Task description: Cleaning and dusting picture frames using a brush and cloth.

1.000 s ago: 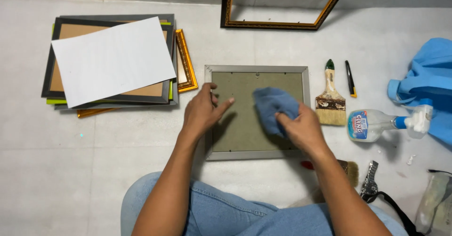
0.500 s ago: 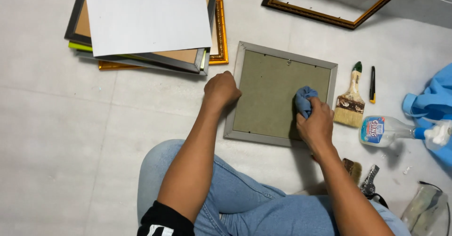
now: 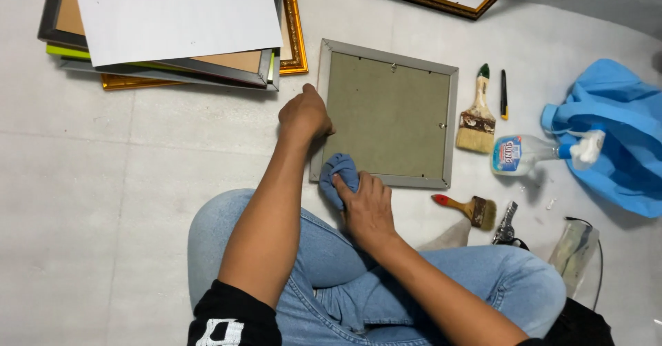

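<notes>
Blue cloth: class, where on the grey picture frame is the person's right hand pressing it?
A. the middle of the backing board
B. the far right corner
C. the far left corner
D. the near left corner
D: the right hand presses the blue cloth on the near left corner of the grey picture frame, while the left hand steadies its left edge.

We record a silver-grey frame with an olive-drab backing, a blue cloth, pale grey floor tiles, a plain white sheet atop gold, black and lime-green frames, one red-handled brush, a green-tipped brush, and a bright blue bag.
</notes>
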